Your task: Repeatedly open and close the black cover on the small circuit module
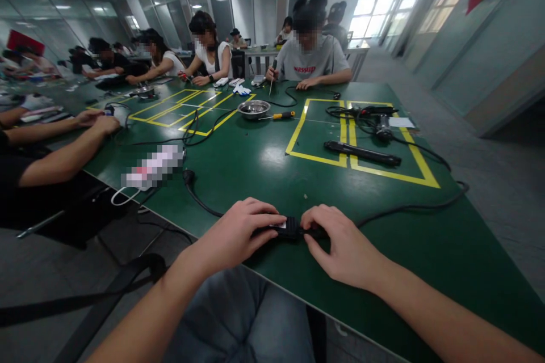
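Note:
A black block with a pale label, which looks like an in-line power adapter (291, 228), lies at the table's near edge with a cord at each end. My left hand (244, 231) closes around its left part, thumb on the near side and fingers over the top. My right hand (340, 244) pinches the black cord (313, 232) just right of the block, thumb and fingertips curled together. To the left, the cord ends in a black plug (188, 177). On the right, the cable (409, 208) runs out across the tabletop and loops back at the right edge.
On the green table (264, 176) are a black bar (361, 153), a coiled cable with a dark tool (383, 129), a metal bowl (254, 109), a screwdriver (281, 116) and a blurred white power strip (155, 167). Several people work along the far and left sides.

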The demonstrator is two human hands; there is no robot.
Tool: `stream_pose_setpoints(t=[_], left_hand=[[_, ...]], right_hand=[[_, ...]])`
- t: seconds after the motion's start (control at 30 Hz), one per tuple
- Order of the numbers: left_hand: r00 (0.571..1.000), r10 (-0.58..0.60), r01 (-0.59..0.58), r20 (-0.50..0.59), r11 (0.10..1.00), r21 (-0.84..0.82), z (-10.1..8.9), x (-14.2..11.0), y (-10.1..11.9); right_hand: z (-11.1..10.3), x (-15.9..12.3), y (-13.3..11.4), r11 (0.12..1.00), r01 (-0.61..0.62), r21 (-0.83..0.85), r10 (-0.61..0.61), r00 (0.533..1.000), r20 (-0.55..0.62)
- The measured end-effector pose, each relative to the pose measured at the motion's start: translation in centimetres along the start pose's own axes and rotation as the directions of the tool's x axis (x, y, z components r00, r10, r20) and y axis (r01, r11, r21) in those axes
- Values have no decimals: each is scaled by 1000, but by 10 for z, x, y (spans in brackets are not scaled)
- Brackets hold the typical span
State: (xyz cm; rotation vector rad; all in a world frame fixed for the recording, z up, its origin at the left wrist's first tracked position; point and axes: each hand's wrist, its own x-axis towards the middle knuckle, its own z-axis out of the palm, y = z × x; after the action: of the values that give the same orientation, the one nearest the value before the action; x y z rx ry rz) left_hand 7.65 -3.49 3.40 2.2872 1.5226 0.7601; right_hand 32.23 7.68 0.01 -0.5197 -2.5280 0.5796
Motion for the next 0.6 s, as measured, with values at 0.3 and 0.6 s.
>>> stream_pose_setpoints(t=[0.3,0.6], left_hand=[[1000,0,-1,19,997,71,10,-7,-3],[998,-8,10,-56,999,34,21,-12,-10]], right_hand=[[-1,2,-4,1000,6,5,-6,1000,19],[1,1,-5,1000,-8,-9,9,1000,17]])
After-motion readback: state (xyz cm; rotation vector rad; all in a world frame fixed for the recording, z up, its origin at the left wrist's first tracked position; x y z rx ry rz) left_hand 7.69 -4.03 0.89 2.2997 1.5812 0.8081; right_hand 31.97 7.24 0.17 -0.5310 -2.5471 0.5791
